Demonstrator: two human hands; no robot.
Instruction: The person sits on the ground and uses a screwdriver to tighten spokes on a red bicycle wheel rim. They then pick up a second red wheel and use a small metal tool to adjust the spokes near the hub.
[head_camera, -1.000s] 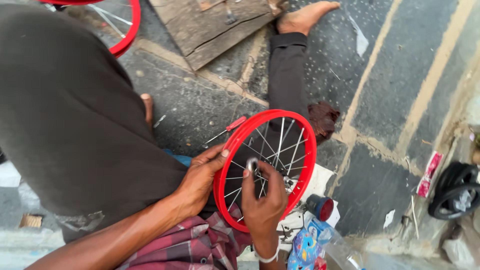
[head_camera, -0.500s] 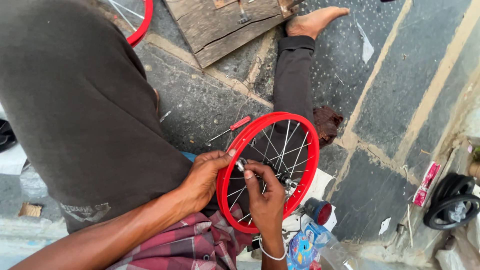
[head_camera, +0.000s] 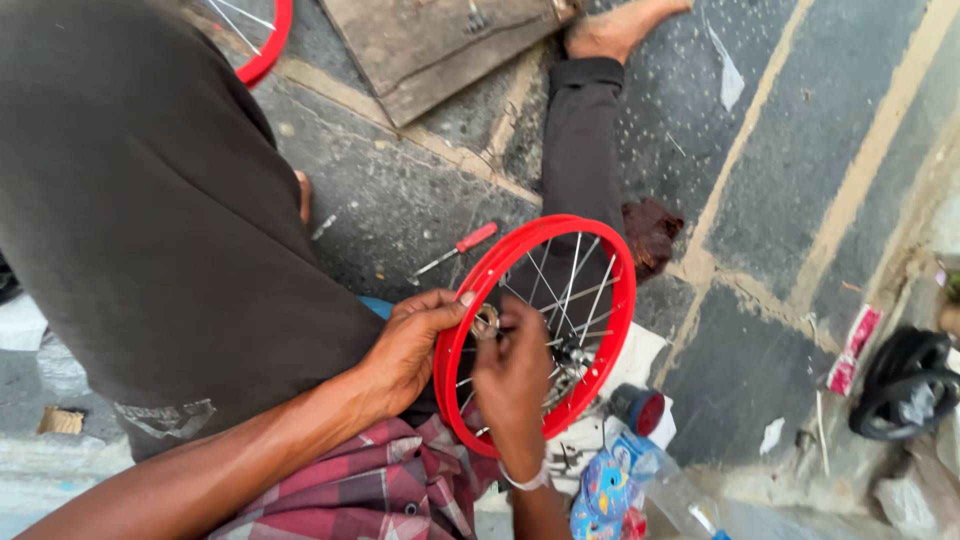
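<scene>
Two bare hands are working on the small red spoked metal wheel rim (head_camera: 535, 335) standing upright over the lap: the left hand (head_camera: 410, 345) is gripping its near edge, while the right hand (head_camera: 512, 375), nearer the hub, is pinching a small silver ring-shaped tool (head_camera: 487, 321) on a spoke inside the rim.

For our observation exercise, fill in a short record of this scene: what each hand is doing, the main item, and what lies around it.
Left hand: grips the red wheel rim at its edge
Right hand: fingers among the spokes, pinching a small metal part
Ground: grey stone slabs
Nearby: red-handled screwdriver, wooden board, black tyre
Lap: checked cloth
</scene>
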